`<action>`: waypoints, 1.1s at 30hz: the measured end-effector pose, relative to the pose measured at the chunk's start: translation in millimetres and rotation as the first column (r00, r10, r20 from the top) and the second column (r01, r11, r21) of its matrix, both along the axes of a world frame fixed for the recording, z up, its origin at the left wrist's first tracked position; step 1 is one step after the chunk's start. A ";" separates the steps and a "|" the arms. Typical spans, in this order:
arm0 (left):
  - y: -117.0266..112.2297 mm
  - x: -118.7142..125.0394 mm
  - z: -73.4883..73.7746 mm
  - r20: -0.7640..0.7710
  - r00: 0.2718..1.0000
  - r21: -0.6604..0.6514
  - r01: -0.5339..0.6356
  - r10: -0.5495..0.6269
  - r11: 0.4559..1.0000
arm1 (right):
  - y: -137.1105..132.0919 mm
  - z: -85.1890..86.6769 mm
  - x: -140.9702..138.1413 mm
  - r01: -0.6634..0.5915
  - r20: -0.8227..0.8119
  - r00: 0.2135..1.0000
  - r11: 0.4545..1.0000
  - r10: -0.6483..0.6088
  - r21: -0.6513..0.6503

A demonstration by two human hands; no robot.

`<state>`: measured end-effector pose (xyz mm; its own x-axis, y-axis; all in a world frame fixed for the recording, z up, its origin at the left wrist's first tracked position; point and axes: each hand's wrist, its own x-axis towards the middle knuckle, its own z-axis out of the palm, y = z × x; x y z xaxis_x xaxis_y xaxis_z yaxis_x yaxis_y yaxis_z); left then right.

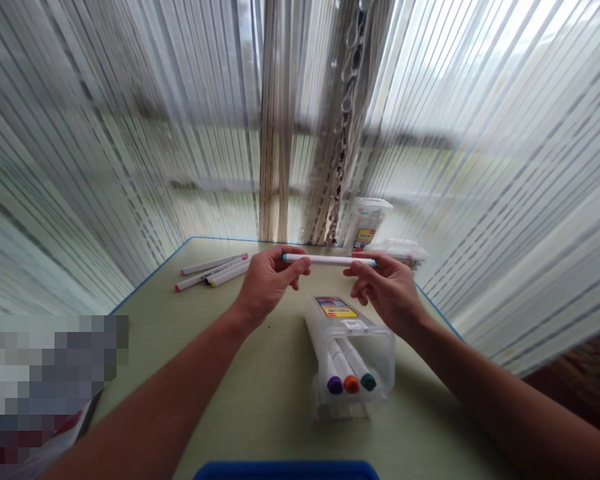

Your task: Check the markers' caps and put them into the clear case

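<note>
Between my two hands a white marker with teal ends is held level above the table. My left hand pinches its left end between thumb and fingers. Its right end is gripped by my right hand in the same way. Just below lies a clear plastic case on its side, its open end facing me. Inside it are a purple-tipped marker, an orange-tipped marker and a dark green-tipped marker. Left of my left hand, several white markers lie in a loose group.
The pale green table has a blue edge. At its back right stands an upright clear case, with another clear container beside it. A blue object is at the near edge. String curtains hang behind the table.
</note>
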<state>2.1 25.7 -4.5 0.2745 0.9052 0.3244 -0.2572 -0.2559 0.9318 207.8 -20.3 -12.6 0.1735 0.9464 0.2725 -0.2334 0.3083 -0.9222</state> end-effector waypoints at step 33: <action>-1.5 0.2 0.0 -0.037 0.999 -0.034 -0.006 0.004 0.999 | -2.1 2.6 -1.1 0.019 -0.008 1.000 1.000 -0.019 -0.020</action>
